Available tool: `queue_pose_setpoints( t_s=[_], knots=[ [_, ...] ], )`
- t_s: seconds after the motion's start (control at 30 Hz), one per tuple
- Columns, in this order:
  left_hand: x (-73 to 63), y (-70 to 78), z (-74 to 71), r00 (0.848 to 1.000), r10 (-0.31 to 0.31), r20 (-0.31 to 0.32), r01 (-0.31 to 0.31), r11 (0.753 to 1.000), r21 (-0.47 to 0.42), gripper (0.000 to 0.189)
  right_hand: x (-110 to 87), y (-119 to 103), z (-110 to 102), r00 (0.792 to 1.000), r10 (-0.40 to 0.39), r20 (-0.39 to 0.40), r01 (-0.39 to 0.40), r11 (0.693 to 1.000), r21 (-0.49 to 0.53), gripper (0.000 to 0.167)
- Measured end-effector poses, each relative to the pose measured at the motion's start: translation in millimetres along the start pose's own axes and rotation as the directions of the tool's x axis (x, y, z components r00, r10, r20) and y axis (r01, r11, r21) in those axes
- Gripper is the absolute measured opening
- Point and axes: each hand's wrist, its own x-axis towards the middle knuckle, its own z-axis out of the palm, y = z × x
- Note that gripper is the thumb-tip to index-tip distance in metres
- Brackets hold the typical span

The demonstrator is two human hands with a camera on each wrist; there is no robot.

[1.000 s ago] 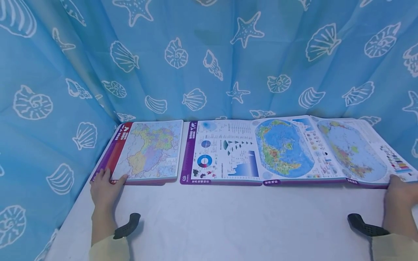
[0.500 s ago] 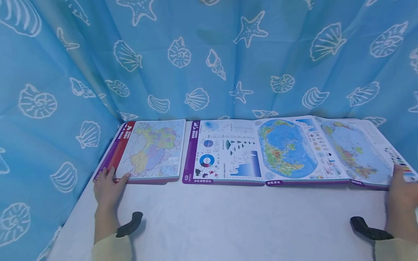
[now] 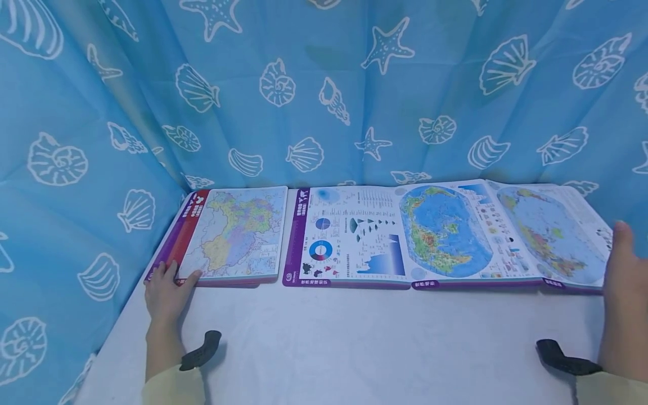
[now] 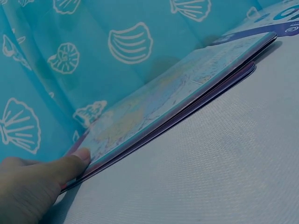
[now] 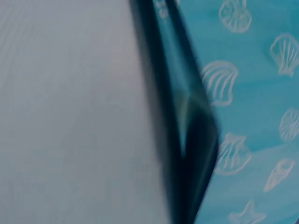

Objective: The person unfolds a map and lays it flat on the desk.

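Observation:
My left hand (image 3: 166,293) rests on the near left corner of a stack of laminated folding maps (image 3: 233,228), with red and purple strips down its left side. In the left wrist view, the thumb (image 4: 80,157) lies at the stack's near edge. A purple-edged world map folder (image 3: 349,236) lies spread in several panels to the right of the stack. My right hand (image 3: 625,304) overlaps the folder's right end with its thumb upright; its other fingers are out of frame. The right wrist view holds only blurred dark panel edges (image 5: 203,140) meeting in a V.
A white-covered table (image 3: 374,343) lies under the maps. Behind and to the left hangs a blue curtain (image 3: 304,112) printed with shells and starfish, close to the maps' far edge. Black curved pieces (image 3: 564,360) stick out by both wrists.
My right hand has risen from the near edge of the folder's right end, its thumb now higher and covering the coloured flags there. My left hand stays on the stack.

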Motion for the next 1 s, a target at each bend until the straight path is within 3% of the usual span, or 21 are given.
queue_pose_setpoints(
  t_s=[0.2,0.37,0.53,0.67,0.9,1.0],
  knots=[
    [-1.0,0.5,0.6,1.0,-0.001,-0.005,0.001,1.0,-0.006,0.087,-22.0,-23,2,0.998,-0.066,-0.006,0.066,0.995,0.07,0.069],
    [-1.1,1.2,0.2,1.0,0.0,-0.005,0.0,1.0,-0.004,0.087,-40.8,-36,5,0.966,-0.25,-0.059,0.253,0.966,0.052,0.058],
    [-0.6,1.6,0.4,1.0,0.005,-0.009,-0.005,1.0,-0.003,0.086,-62.5,-46,7,0.898,-0.426,-0.11,0.431,0.902,0.029,0.057],
    [0.5,2.0,0.6,1.0,0.008,-0.013,-0.009,1.0,-0.002,0.086,-75.5,-51,9,0.822,-0.551,-0.143,0.558,0.83,0.012,0.057],
    [0.3,2.1,1.0,1.0,0.015,-0.014,-0.015,1.0,0.008,0.086,-79.8,-52,13,0.73,-0.66,-0.177,0.676,0.736,0.042,0.057],
    [0.0,2.4,0.4,1.0,0.016,-0.013,-0.016,1.0,0.007,0.086,-79.5,-53,17,0.705,-0.683,-0.192,0.704,0.707,0.072,0.056]
  ],
)
